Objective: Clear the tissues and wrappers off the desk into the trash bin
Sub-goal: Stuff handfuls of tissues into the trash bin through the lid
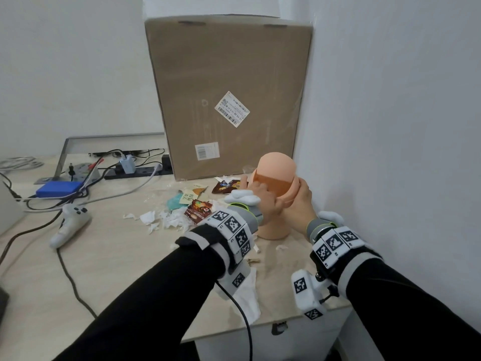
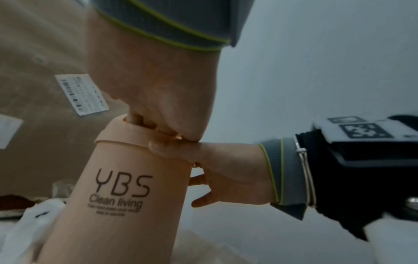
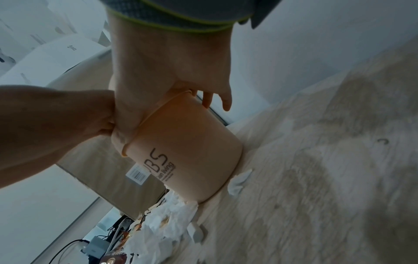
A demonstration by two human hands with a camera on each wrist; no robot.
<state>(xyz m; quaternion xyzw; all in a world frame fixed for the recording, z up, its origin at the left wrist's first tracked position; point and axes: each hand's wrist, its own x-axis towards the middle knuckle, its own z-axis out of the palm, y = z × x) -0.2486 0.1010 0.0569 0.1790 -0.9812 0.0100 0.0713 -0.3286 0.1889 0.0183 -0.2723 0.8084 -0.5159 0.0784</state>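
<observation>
Both hands grasp the bin (image 1: 273, 194) at its rim: left hand (image 1: 263, 201) fingers curled at the lid flap, right hand (image 1: 302, 201) steadying the far-right side. Tissues (image 1: 166, 220) and wrappers (image 1: 200, 208) lie just left, on the desk (image 1: 117, 256), within easy reach.

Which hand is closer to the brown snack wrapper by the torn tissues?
Left. The left hand holds the bin's near side, just right of the brown snack wrapper. The right hand holds the bin's far side.
</observation>
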